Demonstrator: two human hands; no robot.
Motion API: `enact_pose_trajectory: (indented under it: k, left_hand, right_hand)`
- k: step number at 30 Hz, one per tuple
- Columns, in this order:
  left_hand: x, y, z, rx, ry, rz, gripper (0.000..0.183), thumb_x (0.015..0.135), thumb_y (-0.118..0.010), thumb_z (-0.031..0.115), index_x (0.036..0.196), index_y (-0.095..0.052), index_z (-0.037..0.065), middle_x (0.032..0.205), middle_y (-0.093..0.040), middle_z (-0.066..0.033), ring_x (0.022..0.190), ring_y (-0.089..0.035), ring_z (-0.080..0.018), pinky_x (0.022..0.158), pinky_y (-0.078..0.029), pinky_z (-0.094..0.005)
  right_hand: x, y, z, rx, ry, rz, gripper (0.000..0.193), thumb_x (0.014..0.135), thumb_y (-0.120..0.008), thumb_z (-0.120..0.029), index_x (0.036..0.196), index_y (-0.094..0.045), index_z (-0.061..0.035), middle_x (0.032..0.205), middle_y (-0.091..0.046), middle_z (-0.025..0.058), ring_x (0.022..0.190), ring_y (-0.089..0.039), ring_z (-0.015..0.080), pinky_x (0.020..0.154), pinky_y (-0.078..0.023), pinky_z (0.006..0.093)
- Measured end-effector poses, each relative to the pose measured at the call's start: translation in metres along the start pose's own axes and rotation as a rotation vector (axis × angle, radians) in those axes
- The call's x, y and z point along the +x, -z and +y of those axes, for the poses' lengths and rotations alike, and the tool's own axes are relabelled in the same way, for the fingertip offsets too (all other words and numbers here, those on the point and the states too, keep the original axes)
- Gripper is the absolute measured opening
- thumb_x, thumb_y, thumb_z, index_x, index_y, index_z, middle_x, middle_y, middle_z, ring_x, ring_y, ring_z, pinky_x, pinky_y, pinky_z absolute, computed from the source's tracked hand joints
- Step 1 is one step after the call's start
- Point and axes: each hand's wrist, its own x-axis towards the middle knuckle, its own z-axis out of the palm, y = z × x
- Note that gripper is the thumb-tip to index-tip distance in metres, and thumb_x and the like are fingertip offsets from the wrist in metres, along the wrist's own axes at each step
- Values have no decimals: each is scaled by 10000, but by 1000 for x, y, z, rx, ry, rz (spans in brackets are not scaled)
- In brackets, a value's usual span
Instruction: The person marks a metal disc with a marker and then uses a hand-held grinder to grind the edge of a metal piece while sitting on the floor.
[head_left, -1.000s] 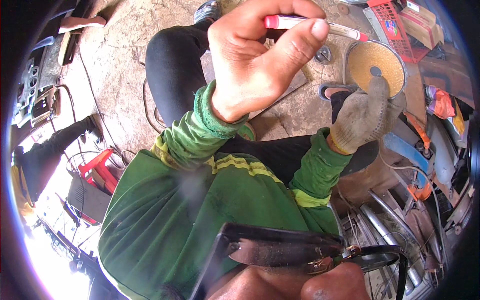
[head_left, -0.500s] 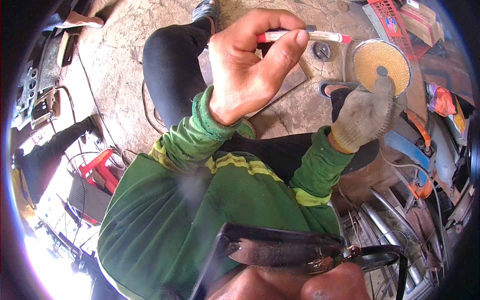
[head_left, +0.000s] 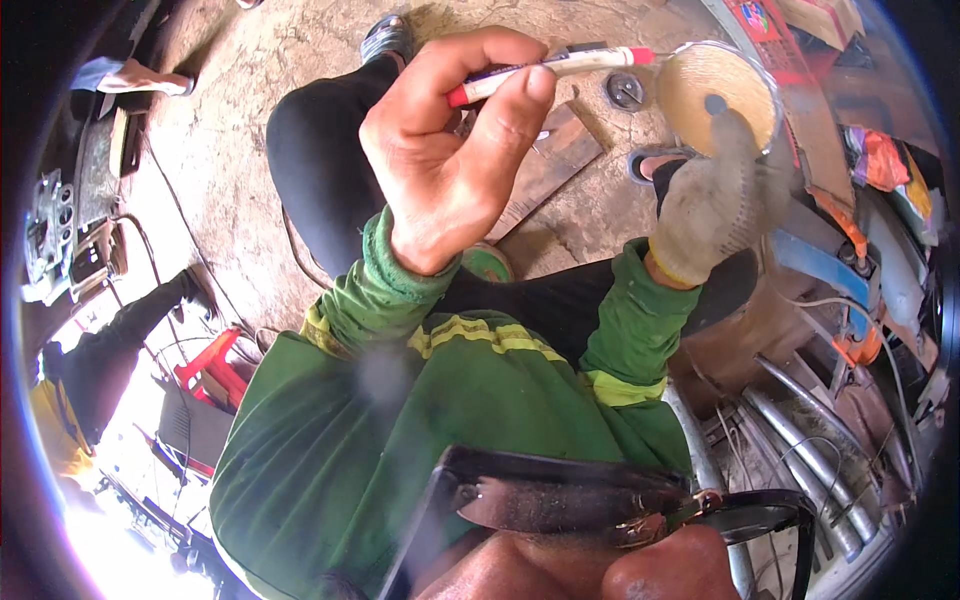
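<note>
My bare left hand point(head_left: 450, 150) pinches a white marker point(head_left: 560, 65) with red ends between thumb and fingers. The marker slants slightly, its right end close to a round piece point(head_left: 690, 100) with a gold, mesh-like face, a silver rim and a grey spot in its middle. That round piece is in my right hand point(head_left: 715, 205), which wears a grey knitted glove with a yellow cuff and is blurred. The glove's thumb lies on the face just below the grey spot. Whether the marker touches the rim, I cannot tell.
On the floor ahead lie a flat brown plate point(head_left: 550, 165) and a small round dark part point(head_left: 624, 91). A red crate point(head_left: 765, 40) stands far right. Metal pipes point(head_left: 800, 450) and blue and orange parts point(head_left: 820, 265) crowd the right. At left are a red stand point(head_left: 215, 365) and other people's legs point(head_left: 130, 75).
Both hands appear farther left in the view, the right one also higher, with the round piece. The marker tilts more, its right end higher, and that end is closer to the round piece's rim.
</note>
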Motion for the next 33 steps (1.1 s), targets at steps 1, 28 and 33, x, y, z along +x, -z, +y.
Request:
enact_pose_trajectory:
  k: [1, 28, 33]
  left_hand:
    - [1, -1, 10, -1, 14, -33, 186, 948, -702, 59, 1104, -682, -41, 878, -708, -65, 773, -626, -74, 706, -476, -197]
    - [23, -15, 32, 184, -167, -465, 188, 915, -708, -15, 1098, -679, -46, 956, -710, -71, 856, -630, -79, 790, -482, -210]
    - [21, -15, 30, 111, 1, -366, 184, 925, -707, -3, 1102, -679, -47, 899, -695, -44, 791, -608, -62, 729, -465, -189]
  right_hand:
    - [0, -2, -2, 57, -122, 13, 221, 885, -665, -41, 1088, -687, 44, 1007, -676, 157, 768, -687, 227, 651, -539, 322]
    - [-8, 3, -7, -68, -257, -66, 385, 783, -835, -332, 1064, -756, -81, 945, -754, 89, 863, -725, 265, 777, -554, 378]
    - [-7, 2, -8, -87, -221, -70, 387, 775, -839, -344, 1054, -762, -88, 941, -751, 94, 865, -720, 278, 771, -551, 389]
